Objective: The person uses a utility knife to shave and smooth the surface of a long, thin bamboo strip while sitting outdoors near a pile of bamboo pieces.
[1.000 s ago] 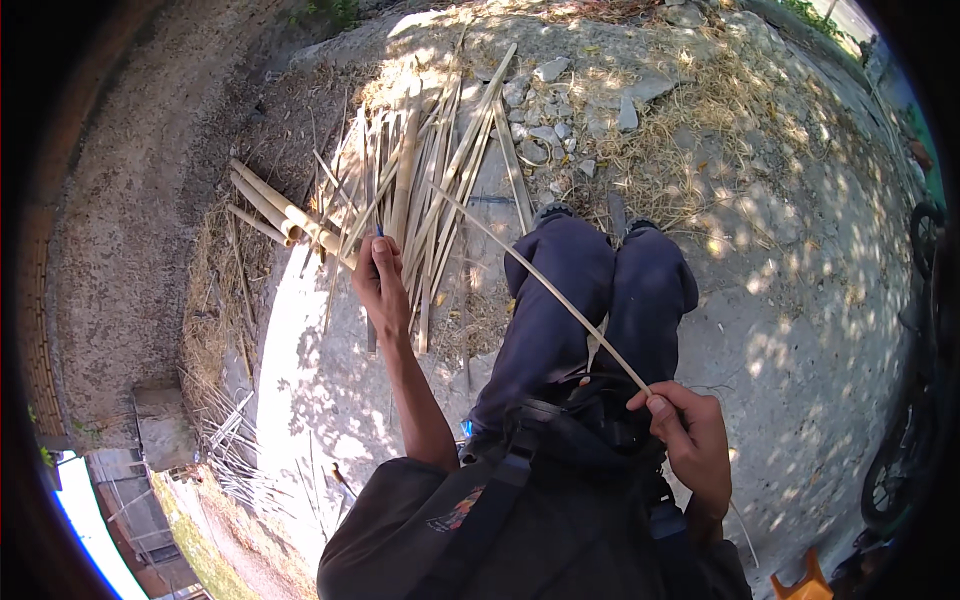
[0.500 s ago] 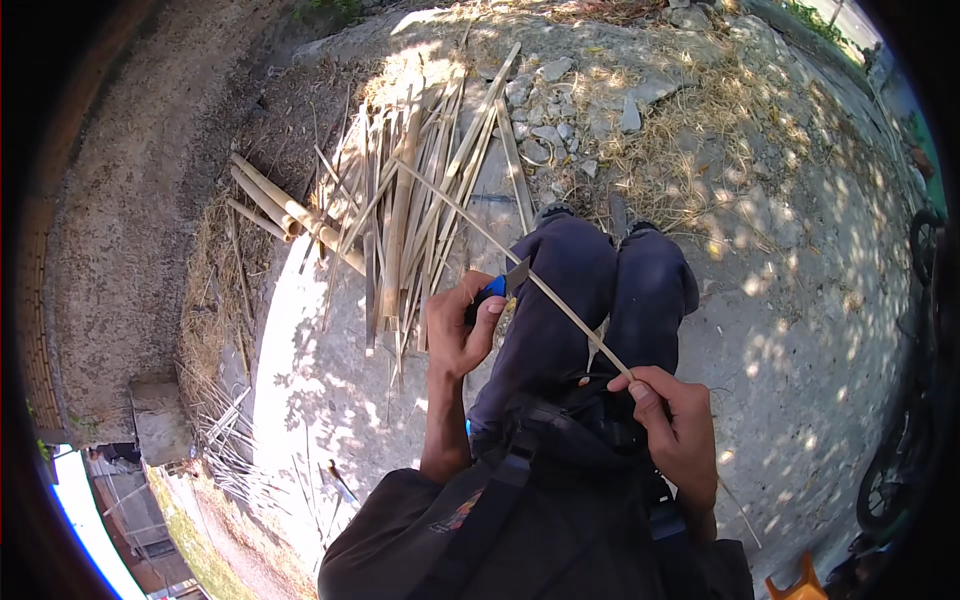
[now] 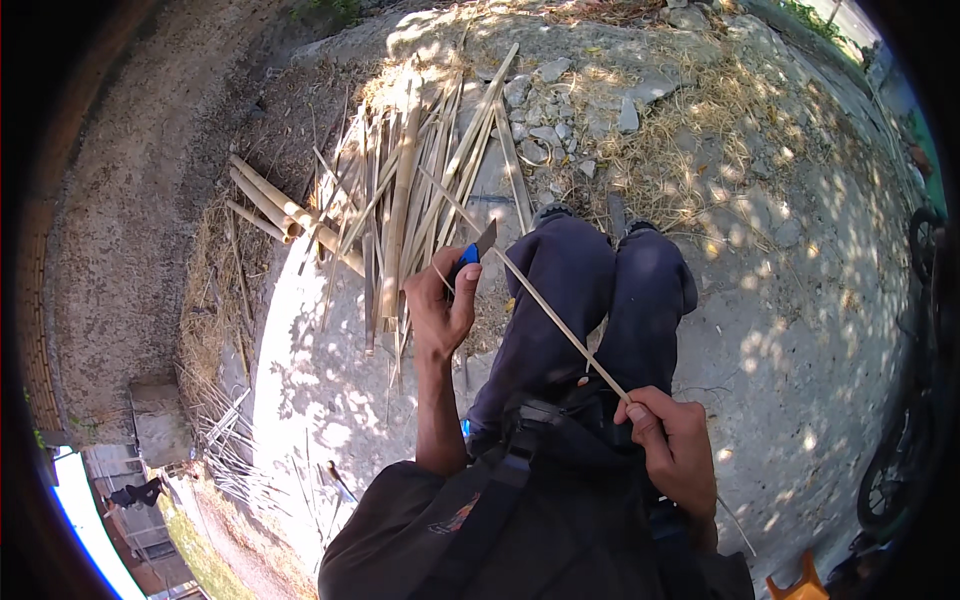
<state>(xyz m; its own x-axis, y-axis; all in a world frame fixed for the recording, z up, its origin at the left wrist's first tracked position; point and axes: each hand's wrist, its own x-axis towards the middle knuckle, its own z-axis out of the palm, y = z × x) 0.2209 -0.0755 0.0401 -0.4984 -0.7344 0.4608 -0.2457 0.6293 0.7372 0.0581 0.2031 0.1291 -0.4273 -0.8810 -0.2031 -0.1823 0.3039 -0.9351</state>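
Note:
My left hand is closed round the blue handle of a knife, its short blade pointing up and to the right. That blade crosses a thin, pale bamboo strip near its far part; whether it touches the strip I cannot tell. My right hand, thumb on top, grips the strip's near part beside my right thigh. The strip runs slantwise over my dark trousers toward the far left.
Beyond my left hand lies a pile of split bamboo. Round bamboo poles lie left of it. Stones and dry grass cover the ground ahead. Thin sticks lie at lower left; an orange plastic thing stands at lower right.
My left hand and the knife have moved up and left along the strip, away from my right hand. The right hand has shifted slightly down and keeps its grip.

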